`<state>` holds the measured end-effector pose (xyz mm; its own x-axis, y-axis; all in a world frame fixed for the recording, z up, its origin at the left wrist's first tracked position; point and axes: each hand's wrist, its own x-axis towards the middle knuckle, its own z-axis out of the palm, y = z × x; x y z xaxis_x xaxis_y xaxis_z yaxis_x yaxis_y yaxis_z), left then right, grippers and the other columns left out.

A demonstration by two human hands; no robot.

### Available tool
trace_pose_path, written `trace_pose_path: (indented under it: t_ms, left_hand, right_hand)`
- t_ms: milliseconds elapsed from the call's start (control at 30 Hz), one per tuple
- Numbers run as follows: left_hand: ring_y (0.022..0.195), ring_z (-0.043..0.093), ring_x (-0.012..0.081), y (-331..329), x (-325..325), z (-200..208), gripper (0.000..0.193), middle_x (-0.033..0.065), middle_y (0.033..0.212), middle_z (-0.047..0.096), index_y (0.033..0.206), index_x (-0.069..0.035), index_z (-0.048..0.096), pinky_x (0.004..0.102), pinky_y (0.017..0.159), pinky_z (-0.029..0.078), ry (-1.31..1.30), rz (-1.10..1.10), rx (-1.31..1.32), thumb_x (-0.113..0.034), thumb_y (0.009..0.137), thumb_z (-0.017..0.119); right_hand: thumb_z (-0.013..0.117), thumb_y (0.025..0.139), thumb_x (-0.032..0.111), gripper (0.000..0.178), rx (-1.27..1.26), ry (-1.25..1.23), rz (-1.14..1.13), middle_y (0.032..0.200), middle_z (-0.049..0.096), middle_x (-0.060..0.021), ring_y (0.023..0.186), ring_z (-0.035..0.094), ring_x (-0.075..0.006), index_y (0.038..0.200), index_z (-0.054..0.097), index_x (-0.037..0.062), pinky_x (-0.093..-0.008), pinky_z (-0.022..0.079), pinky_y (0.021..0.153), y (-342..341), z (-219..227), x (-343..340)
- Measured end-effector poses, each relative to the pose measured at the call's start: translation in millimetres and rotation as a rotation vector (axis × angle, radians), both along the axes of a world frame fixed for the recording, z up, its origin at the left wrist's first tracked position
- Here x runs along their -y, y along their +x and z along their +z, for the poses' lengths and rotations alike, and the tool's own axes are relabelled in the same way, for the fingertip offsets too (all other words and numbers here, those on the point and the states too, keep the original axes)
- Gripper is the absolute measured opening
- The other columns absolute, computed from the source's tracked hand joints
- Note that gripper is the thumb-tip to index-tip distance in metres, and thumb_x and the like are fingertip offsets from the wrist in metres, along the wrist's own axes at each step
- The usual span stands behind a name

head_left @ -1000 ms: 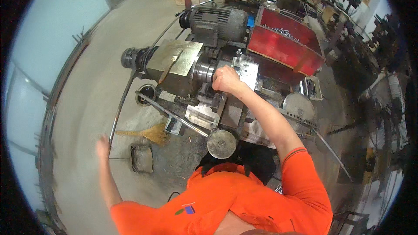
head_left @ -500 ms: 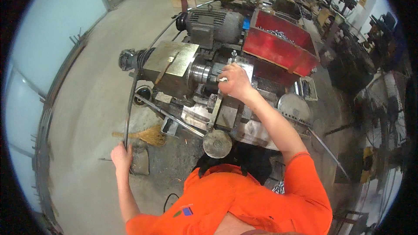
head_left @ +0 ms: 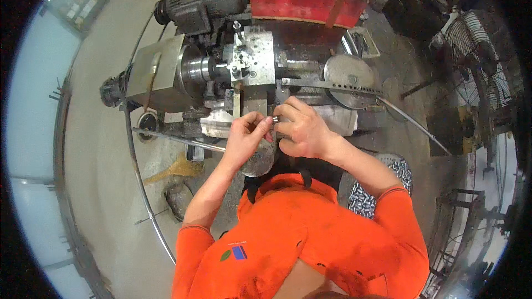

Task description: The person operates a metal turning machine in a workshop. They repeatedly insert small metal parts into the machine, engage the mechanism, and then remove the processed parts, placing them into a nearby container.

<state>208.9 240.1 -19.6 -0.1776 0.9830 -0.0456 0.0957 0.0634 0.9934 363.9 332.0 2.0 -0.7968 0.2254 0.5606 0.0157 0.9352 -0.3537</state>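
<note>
Close together in front of the lathe point(head_left: 195, 70), my two hands meet over a small shiny metal cylinder point(head_left: 275, 119). The thumb and fingers of my right hand point(head_left: 303, 130) pinch it from the right. My left hand point(head_left: 244, 139) has its fingers closed and its thumb tip against the same piece; its fingertips are partly hidden. Just beneath the hands lies a round grey disc point(head_left: 259, 160), partly covered by my left hand. Beyond them is the machine's metal tool block point(head_left: 253, 58), with bolts standing on it.
A red bin point(head_left: 305, 3) holds small metal parts behind the machine. An electric motor point(head_left: 206, 3) sits at the back left. Long metal levers point(head_left: 415, 123) reach out to the right and left. A container of metal cylinders point(head_left: 363, 202) is by my right elbow; a straw broom point(head_left: 180, 169) lies on the floor.
My left hand has let go of the long lever and come up to my right hand. My right hand has drawn back from the spindle with the small cylinder. The view has shifted right.
</note>
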Motion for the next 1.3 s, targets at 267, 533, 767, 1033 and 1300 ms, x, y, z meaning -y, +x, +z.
trace_pose_path:
  t_ms: [267, 533, 767, 1033, 1300]
  left_hand:
    - [0.063, 0.061, 0.0193, 7, 10, -13, 0.031, 0.011, 0.074, 0.062, 0.089, 0.003, 0.058, 0.0292, 0.06, 0.05, -0.176, -0.037, 0.581, -0.025, 0.093, 0.047]
    - [0.062, 0.061, 0.0195, 8, 4, -27, 0.031, 0.0107, 0.071, 0.061, 0.086, 0.002, 0.057, 0.0302, 0.058, 0.051, -0.219, -0.092, 0.839, -0.026, 0.093, 0.045]
    - [0.06, 0.059, 0.0203, 12, 1, -29, 0.032, 0.0114, 0.069, 0.06, 0.089, 0.002, 0.056, 0.0299, 0.055, 0.051, -0.23, -0.112, 0.945, -0.027, 0.094, 0.042]
    - [0.058, 0.058, 0.022, 15, 2, -34, 0.034, 0.013, 0.069, 0.059, 0.089, 0.003, 0.056, 0.0305, 0.054, 0.05, -0.211, -0.121, 1.018, -0.027, 0.095, 0.041]
    - [0.054, 0.056, 0.0158, 0, 11, -19, 0.025, 0.0067, 0.064, 0.055, 0.092, 0.001, 0.053, 0.0298, 0.058, 0.05, -0.212, 0.018, 0.688, -0.023, 0.089, 0.053]
  right_hand:
    - [0.062, 0.053, 0.01, 0.02, -0.111, -0.304, 0.034, 0.094, 0.054, -0.0148, 0.086, 0.052, -0.0311, 0.073, 0.061, 0.0056, -0.0374, 0.044, 0.073, 7, -13, 11]
    - [0.06, 0.051, 0.008, 0.035, -0.194, -0.536, 0.042, 0.102, 0.057, -0.0149, 0.088, 0.055, -0.031, 0.086, 0.065, 0.0045, -0.0366, 0.044, 0.078, 11, -36, 8]
    - [0.061, 0.053, 0.01, 0.032, -0.22, -0.591, 0.008, 0.097, 0.058, -0.0172, 0.085, 0.057, -0.0314, 0.084, 0.066, 0.0031, -0.0361, 0.045, 0.076, 10, -46, 5]
    - [0.061, 0.054, 0.012, 0.031, -0.205, -0.728, -0.014, 0.093, 0.057, -0.0162, 0.082, 0.057, -0.0306, 0.083, 0.067, 0.0052, -0.0356, 0.045, 0.074, 7, -54, 8]
    - [0.061, 0.051, 0.012, 0.035, -0.16, -0.377, -0.03, 0.092, 0.057, -0.0132, 0.084, 0.056, -0.0292, 0.085, 0.067, 0.0066, -0.0356, 0.046, 0.072, 6, -19, -32]
